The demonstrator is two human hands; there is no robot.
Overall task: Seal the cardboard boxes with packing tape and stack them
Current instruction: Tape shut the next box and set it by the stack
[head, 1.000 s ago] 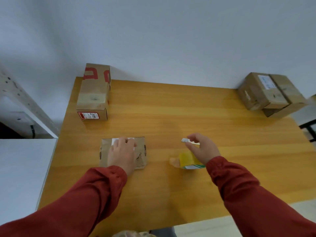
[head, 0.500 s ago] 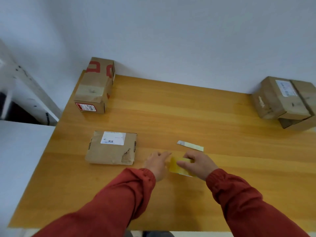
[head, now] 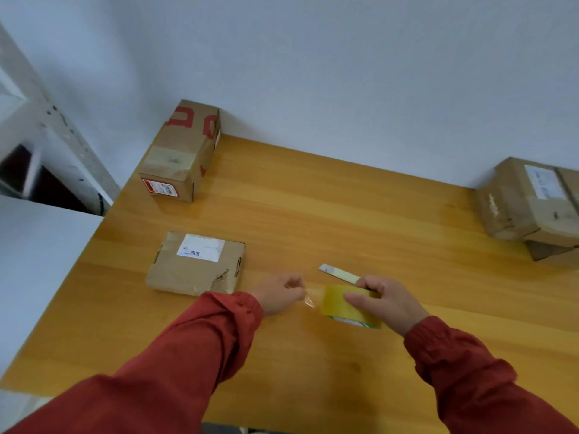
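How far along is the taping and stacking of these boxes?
Done: two boxes at the far right already sit stacked. In hand: the right hand grips the yellow tape roll while the left hand pinches its free end. Left: the flat box and the tall box lie apart, unstacked.

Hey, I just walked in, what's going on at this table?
A person in red sleeves is getting packing tape ready. The right grip holds the yellow tape roll, and the left grip pinches the tape's free end, drawn a little way off the roll. The flat labelled box lies untouched on the wooden table, left of both. A box with red markings stands at the far left corner, and two stacked boxes sit at the far right.
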